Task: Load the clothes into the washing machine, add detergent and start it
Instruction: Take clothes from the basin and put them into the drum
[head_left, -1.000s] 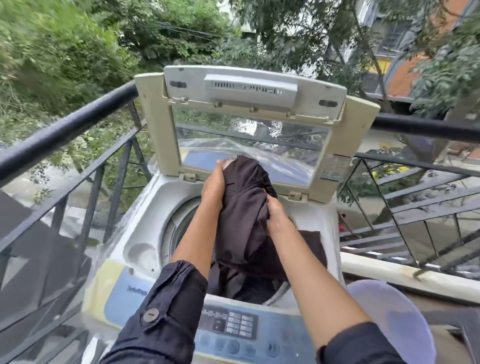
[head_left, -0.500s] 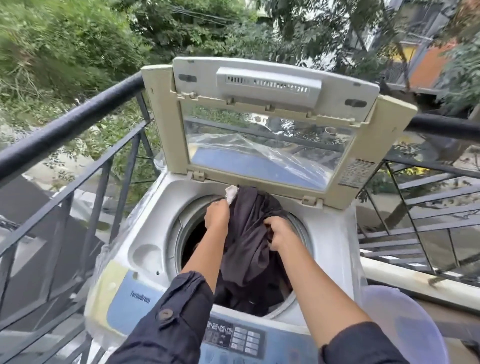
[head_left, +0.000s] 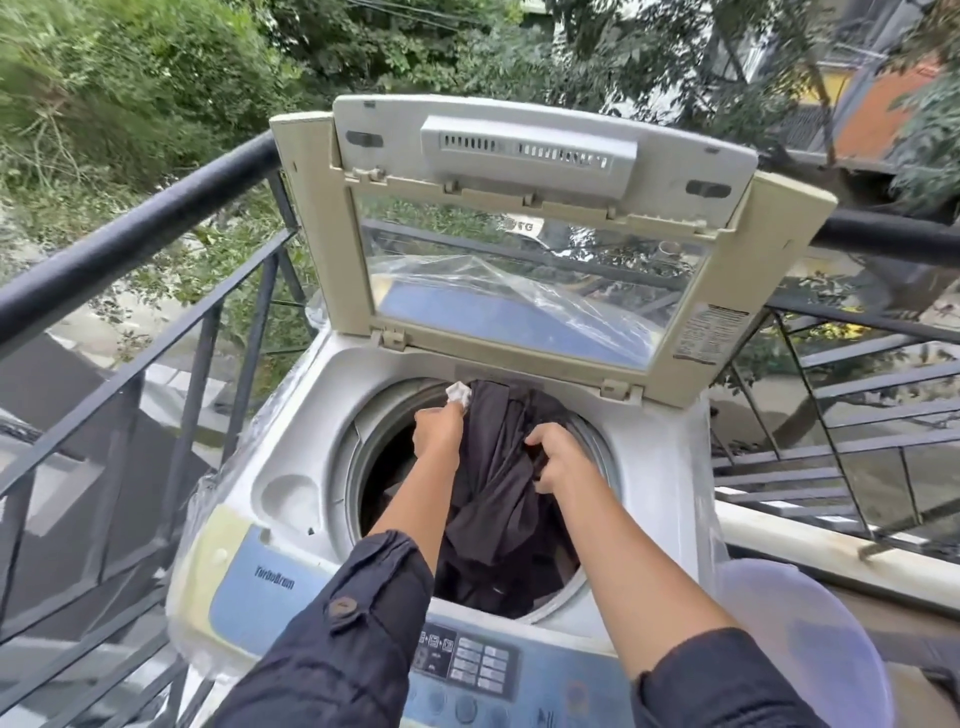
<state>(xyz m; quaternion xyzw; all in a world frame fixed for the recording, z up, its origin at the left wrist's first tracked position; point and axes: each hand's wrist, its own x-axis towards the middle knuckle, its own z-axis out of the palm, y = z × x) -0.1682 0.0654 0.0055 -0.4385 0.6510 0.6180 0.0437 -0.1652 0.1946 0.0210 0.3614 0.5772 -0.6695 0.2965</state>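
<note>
A top-loading washing machine (head_left: 291, 431) stands on a balcony with its lid (head_left: 519, 171) raised upright. A dark garment (head_left: 498, 467) hangs down into the round drum opening (head_left: 374, 415), with a white tag at its top edge. My left hand (head_left: 439, 428) grips the garment's upper left part just below the tag. My right hand (head_left: 558, 457) grips the cloth on its right side, over the drum's far rim. More dark cloth lies lower in the drum. The control panel (head_left: 467, 660) with buttons runs along the near edge.
Black metal railing (head_left: 130, 234) runs along the left and behind the machine. A pale round plastic object (head_left: 800, 639) sits at the lower right beside the machine. A shallow round recess (head_left: 288, 496) lies left of the drum. Trees and buildings stand beyond.
Both hands have lowered the dark garment from above the machine down into the drum opening. More of the cloth now hangs inside the drum.
</note>
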